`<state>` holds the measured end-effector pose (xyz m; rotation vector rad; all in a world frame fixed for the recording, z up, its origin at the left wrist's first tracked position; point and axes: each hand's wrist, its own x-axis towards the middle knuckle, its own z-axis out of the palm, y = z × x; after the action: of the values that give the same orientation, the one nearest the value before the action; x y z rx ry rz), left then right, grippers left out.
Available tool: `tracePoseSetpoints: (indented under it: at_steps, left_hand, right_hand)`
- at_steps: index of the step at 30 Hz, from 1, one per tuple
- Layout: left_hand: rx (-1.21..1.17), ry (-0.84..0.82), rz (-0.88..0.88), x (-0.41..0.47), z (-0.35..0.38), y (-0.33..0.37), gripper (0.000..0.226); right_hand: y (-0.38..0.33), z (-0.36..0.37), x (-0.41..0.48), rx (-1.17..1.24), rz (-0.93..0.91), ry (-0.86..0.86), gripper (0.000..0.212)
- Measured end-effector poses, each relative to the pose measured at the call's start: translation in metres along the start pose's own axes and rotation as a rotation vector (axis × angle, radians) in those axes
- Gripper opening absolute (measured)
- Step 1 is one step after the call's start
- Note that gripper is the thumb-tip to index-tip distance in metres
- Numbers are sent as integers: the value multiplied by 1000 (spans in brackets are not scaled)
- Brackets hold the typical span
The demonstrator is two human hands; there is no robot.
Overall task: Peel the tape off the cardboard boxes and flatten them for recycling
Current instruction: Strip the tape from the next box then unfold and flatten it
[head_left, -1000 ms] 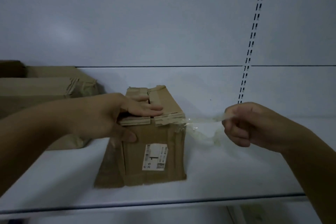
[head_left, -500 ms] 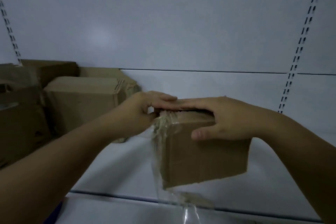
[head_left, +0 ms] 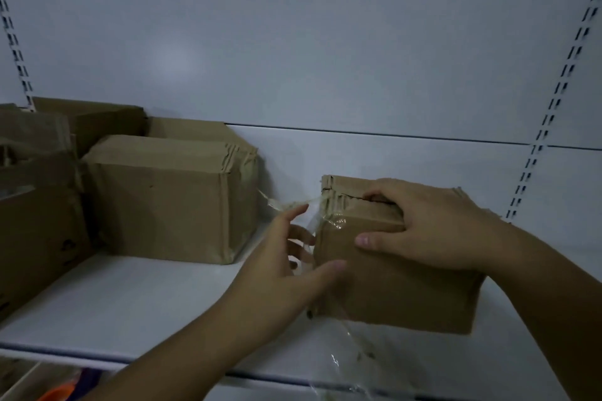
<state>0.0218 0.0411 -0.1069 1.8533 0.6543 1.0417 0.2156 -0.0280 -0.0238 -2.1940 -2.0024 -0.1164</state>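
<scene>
Left hand [head_left: 277, 270] dropped beside 1 box [head_left: 407, 296], right hand [head_left: 433, 228] gripping it.

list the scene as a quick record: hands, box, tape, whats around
right hand: grips the small brown cardboard box from above, fingers over its top seam, thumb on the front face
left hand: open beside the box's left edge, thumb touching the front
clear plastic tape: partly peeled at the top left corner, a strip hanging past the shelf edge
box state: not flattened
surroundings: larger brown cardboard boxes at left on the white shelf
</scene>
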Motion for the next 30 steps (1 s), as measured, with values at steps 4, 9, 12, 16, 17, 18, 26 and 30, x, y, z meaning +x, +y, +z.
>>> tracePoseSetpoints:
  at_steps: [4, 9, 12, 16, 17, 18, 26, 30]
  left_hand:
    - [288, 84, 120, 13, 6, 12, 92]
    - [489, 93, 407, 40, -4, 14, 63]
    - [490, 81, 462, 52, -15, 14, 41]
    - [410, 80, 500, 57, -16, 10, 34]
    - [376, 87, 469, 56, -15, 10, 31]
    - [359, 88, 437, 57, -15, 9, 28]
    - [581, -35, 544, 70, -27, 0, 39]
    - [634, -152, 567, 79, -38, 7, 41]
  right_hand:
    - [-1, -6, 5, 19, 84, -125, 88]
    - [-4, -9, 8, 32, 75, -170, 76]
    - [-4, -10, 8, 2, 128, -198, 79]
    - [-7, -15, 13, 13, 181, -256, 81]
    - [-7, -18, 17, 12, 199, -280, 84]
    - [-8, -22, 22, -2, 223, -296, 85]
    - [-9, 2, 38, 78, 152, -228, 95]
    - [-6, -1, 38, 76, 150, -218, 89]
